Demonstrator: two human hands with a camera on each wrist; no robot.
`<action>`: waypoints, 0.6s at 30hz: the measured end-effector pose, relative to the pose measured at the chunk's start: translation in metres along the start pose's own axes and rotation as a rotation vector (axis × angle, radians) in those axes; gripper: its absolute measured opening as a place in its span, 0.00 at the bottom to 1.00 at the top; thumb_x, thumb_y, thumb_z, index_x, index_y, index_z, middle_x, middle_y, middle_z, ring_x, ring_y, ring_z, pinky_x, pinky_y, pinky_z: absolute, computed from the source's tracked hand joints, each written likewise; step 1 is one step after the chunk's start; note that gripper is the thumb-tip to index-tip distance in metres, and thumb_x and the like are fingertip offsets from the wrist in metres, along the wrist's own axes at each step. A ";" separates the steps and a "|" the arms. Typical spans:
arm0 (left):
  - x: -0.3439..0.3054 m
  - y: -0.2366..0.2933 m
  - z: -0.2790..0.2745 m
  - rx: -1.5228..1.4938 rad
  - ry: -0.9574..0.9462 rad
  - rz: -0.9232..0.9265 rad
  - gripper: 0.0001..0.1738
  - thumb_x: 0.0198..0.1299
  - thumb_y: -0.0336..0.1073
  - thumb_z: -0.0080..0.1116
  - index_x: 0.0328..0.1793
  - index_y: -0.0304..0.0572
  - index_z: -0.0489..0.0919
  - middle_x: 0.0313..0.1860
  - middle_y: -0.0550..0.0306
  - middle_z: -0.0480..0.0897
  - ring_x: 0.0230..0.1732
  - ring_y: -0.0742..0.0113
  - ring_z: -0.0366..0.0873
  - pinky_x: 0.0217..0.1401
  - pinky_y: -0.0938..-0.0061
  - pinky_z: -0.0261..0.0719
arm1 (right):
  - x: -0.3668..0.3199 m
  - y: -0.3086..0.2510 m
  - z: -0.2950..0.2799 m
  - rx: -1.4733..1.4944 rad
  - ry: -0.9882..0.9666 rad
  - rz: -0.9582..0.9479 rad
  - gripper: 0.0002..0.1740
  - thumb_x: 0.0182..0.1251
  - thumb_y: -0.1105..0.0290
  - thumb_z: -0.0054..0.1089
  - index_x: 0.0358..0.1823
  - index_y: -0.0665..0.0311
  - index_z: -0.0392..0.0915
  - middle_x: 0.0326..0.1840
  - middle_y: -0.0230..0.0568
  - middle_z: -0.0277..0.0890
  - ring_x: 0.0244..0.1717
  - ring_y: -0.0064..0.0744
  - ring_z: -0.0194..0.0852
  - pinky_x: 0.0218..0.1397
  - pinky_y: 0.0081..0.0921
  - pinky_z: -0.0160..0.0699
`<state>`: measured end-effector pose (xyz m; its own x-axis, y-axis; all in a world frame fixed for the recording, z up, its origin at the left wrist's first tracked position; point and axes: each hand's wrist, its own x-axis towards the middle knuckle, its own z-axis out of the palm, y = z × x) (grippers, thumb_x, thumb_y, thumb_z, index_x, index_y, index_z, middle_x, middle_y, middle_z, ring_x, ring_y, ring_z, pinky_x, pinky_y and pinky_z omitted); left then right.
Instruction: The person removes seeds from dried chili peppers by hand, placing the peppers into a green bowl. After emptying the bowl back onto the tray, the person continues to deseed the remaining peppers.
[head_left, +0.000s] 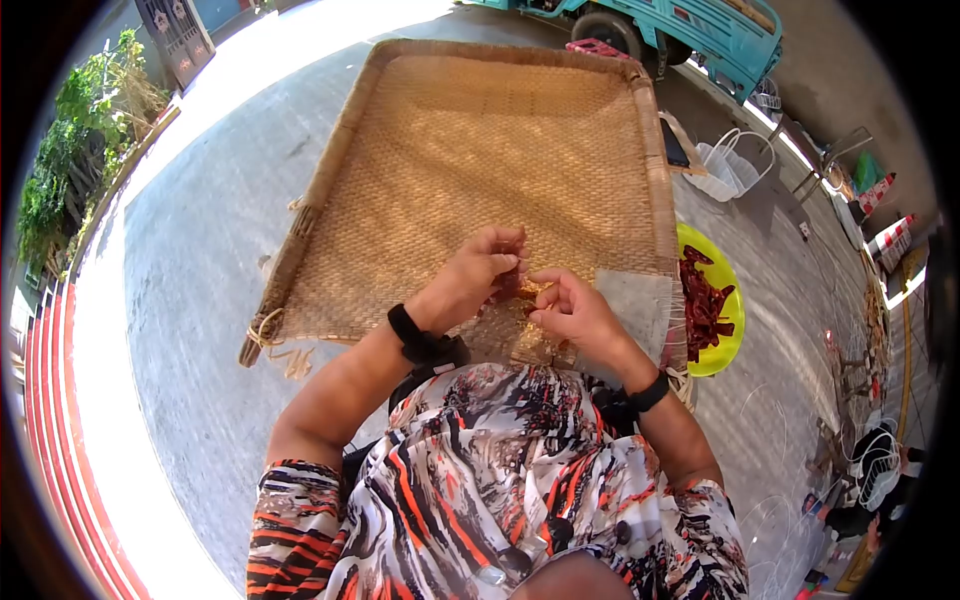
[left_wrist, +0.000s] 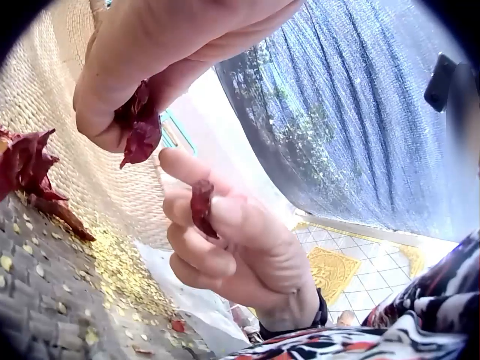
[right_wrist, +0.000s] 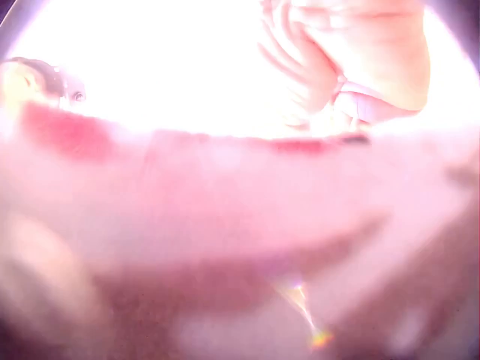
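In the left wrist view the left hand [left_wrist: 165,52] grips a dark red dried chili piece [left_wrist: 142,135] between thumb and fingers. Just beside it, the right hand [left_wrist: 240,240] pinches a smaller red piece [left_wrist: 202,208]; the two pieces are apart. Below the hands, pale yellow seeds [left_wrist: 124,274] lie on the woven tray [left_wrist: 45,300], with more red chili pieces [left_wrist: 30,165] at the left edge. From the head view, the left hand [head_left: 472,278] and right hand [head_left: 585,318] are close together over the tray's near edge. The right wrist view is washed out and blurred.
A yellow-green basin [head_left: 735,345] of red chilies stands right of the tray, next to a grey sheet [head_left: 635,305] on the tray's corner. A white basket [head_left: 735,170] sits farther back on the right. Behind the tray is a teal vehicle [head_left: 715,45].
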<state>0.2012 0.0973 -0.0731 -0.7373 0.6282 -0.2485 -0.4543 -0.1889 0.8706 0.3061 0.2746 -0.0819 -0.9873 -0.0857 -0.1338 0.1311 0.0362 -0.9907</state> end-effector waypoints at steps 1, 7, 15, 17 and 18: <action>0.004 -0.003 -0.002 -0.028 -0.066 0.000 0.13 0.70 0.25 0.46 0.59 0.38 0.70 0.48 0.55 0.76 0.46 0.63 0.78 0.47 0.69 0.78 | 0.004 0.001 -0.001 0.034 0.005 0.001 0.23 0.62 0.73 0.68 0.59 0.66 0.72 0.33 0.29 0.75 0.31 0.15 0.71 0.34 0.17 0.72; 0.020 -0.027 -0.004 -0.216 -0.150 -0.045 0.08 0.71 0.28 0.46 0.54 0.39 0.69 0.50 0.50 0.76 0.49 0.59 0.77 0.54 0.62 0.79 | 0.016 0.014 -0.001 -0.062 0.063 0.010 0.20 0.63 0.73 0.67 0.56 0.65 0.76 0.34 0.27 0.76 0.31 0.14 0.71 0.33 0.16 0.72; 0.008 -0.010 0.002 -0.409 -0.010 -0.143 0.11 0.78 0.36 0.41 0.56 0.35 0.70 0.55 0.44 0.76 0.56 0.51 0.79 0.59 0.58 0.83 | -0.009 -0.002 -0.035 -0.160 0.395 -0.163 0.10 0.64 0.74 0.64 0.47 0.65 0.79 0.34 0.26 0.77 0.31 0.14 0.70 0.35 0.16 0.71; 0.006 -0.009 -0.004 -0.417 -0.037 -0.189 0.13 0.79 0.38 0.40 0.57 0.36 0.70 0.54 0.45 0.77 0.57 0.51 0.78 0.60 0.57 0.83 | -0.026 -0.015 -0.060 -0.336 0.622 -0.225 0.11 0.64 0.74 0.64 0.47 0.66 0.79 0.34 0.28 0.78 0.31 0.17 0.71 0.36 0.18 0.72; 0.006 -0.009 -0.007 -0.421 -0.052 -0.212 0.15 0.79 0.39 0.39 0.57 0.36 0.70 0.54 0.45 0.77 0.57 0.51 0.78 0.61 0.57 0.83 | -0.034 -0.018 -0.076 -0.475 0.739 -0.258 0.11 0.64 0.74 0.63 0.47 0.66 0.79 0.34 0.30 0.78 0.30 0.18 0.71 0.36 0.19 0.73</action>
<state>0.1973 0.0979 -0.0849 -0.5853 0.7211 -0.3707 -0.7630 -0.3352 0.5528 0.3307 0.3527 -0.0577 -0.8083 0.5051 0.3027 0.0090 0.5246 -0.8513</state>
